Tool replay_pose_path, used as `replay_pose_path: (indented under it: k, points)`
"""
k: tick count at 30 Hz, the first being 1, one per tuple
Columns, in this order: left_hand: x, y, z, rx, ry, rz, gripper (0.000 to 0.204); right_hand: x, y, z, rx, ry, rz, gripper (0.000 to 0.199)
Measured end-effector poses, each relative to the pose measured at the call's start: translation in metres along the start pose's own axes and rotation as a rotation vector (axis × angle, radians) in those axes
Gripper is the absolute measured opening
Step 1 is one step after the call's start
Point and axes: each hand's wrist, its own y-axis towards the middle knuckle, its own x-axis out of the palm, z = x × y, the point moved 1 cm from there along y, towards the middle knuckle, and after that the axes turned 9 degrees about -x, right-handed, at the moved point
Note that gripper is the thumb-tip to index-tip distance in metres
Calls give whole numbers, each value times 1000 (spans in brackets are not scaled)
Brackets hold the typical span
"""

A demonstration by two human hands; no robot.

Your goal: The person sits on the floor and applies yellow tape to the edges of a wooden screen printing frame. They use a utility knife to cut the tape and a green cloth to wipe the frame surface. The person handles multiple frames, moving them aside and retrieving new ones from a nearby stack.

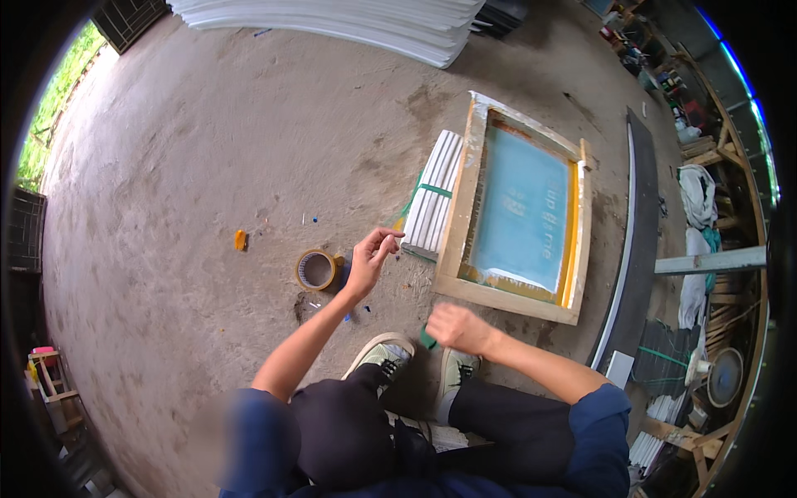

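I crouch on a concrete floor. My left hand point(371, 259) is raised with fingers pinched together near a thin green strap point(413, 199) that ties a bundle of white strips point(435, 195). My right hand point(455, 327) is closed on a small green object point(427, 339), just above my shoes point(383, 355). A wooden-framed printing screen point(520, 209) with blue mesh lies flat to the right of the bundle. A roll of tan tape point(315, 269) sits just left of my left hand.
A stack of white sheets point(349, 21) lies at the top. A long dark board point(635, 241) runs along the right of the frame. Wooden racks and clutter point(706, 166) fill the right side. A small orange scrap point(241, 240) lies at left.
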Motion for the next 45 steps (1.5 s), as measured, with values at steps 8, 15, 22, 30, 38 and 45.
replay_pose_path:
  k: [8,15,22,30,38,45]
  points:
    - [6,-5,79,-12,505,-248,26,6,-4,12,887,-246,347,35]
    - [10,-12,90,-69,789,-335,25,25,13,-52,904,441,491,34]
    - [16,-13,63,-149,821,-396,23,-39,-55,56,1278,270,1148,28]
    - [33,-24,22,-224,668,-392,24,42,-84,103,816,176,394,34]
    - [38,-30,9,-265,555,-360,24,26,-102,108,374,387,129,38]
    - [28,-19,22,-182,362,-282,27,3,-124,105,425,350,-2,26]
